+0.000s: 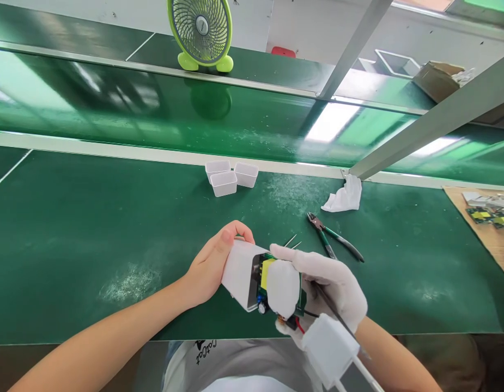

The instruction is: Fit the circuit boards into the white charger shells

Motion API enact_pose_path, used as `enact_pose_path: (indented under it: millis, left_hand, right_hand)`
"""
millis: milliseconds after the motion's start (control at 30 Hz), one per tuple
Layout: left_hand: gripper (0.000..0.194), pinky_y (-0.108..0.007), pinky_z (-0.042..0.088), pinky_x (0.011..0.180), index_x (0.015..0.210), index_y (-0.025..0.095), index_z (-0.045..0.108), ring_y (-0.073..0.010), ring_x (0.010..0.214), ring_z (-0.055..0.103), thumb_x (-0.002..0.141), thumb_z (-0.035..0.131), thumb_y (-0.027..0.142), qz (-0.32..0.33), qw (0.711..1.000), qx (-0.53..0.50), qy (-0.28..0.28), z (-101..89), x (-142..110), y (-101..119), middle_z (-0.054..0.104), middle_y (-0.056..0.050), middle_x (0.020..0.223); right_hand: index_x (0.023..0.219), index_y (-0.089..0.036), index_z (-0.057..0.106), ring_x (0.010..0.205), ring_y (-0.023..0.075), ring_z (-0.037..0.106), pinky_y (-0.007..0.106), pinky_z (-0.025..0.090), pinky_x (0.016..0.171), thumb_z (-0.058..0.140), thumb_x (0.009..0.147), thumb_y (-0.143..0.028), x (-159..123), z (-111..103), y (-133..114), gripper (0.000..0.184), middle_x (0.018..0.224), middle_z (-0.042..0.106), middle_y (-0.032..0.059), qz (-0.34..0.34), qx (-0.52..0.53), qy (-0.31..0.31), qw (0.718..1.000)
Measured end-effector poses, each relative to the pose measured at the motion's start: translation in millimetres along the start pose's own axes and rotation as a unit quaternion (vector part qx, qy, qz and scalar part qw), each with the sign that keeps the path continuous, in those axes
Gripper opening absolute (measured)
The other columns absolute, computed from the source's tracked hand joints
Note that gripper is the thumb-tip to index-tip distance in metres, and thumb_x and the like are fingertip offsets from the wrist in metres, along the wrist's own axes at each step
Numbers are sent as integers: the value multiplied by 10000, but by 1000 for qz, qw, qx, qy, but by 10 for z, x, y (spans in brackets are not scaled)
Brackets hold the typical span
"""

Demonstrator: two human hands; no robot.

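My left hand [213, 264], bare, is wrapped around a white plastic housing [239, 272], its open end facing right. A circuit board [270, 275] with a yellow transformer sits at that opening, its left end just inside. My right hand [337, 283], in a white glove, grips the board, with a white pad [283, 288] on the board's top. Below the glove, a white square end piece [331, 348] is joined to the board by wires. A dark slim tool [341, 316], perhaps tweezers, lies through the right hand; two thin metal tips [293, 242] show beyond the fingers.
Green-handled cutting pliers [331, 237] lie right of the hands, below a crumpled white glove [345, 195]. Three small white boxes [225, 184] stand ahead. Cardboard with several boards [489, 215] is at far right. A slanted post [431, 120] rises beside a shelf bearing a green fan [201, 32].
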State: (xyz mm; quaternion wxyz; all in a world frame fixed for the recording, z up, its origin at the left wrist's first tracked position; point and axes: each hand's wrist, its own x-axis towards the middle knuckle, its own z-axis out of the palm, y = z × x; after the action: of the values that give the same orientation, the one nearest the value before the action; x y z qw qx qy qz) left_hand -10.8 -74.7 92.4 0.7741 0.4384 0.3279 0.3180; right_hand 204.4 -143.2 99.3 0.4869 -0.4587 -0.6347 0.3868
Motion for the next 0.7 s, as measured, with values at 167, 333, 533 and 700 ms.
enact_pose_path:
  millis: [167,333,533,700]
  left_hand:
    - [601,-158,329,441,938,212,555,-79,524,441,915,373,785,4,1000,17,2,-9,0,6,553,21,705]
    - [598,-154,328,436,938,214,549,-79,517,445,916,371,784,11,999,32,3,-16,-12,22,543,24,699]
    - [576,-160,377,403,954,222,541,-89,488,500,936,348,765,5,1000,27,-3,-7,-30,25,567,24,691]
    - [561,-147,393,400,953,221,551,-76,483,520,945,362,749,12,1000,18,-7,2,-27,32,576,33,690]
  right_hand:
    - [1357,-300,571,744,254,721,393,625,580,913,673,-365,40,29,-88,767,1269,705,81,-69,-59,-22,996]
    - [1444,-327,456,666,191,687,335,559,498,907,688,-246,101,30,-89,884,1389,633,70,-130,-37,-34,990]
    - [1473,-286,444,612,178,660,349,566,502,869,696,-199,69,9,-50,890,1388,632,90,-125,-49,-51,990]
    - [1445,-256,500,585,182,656,329,584,505,870,688,-218,42,-28,-56,844,1184,735,83,-88,-73,-64,991]
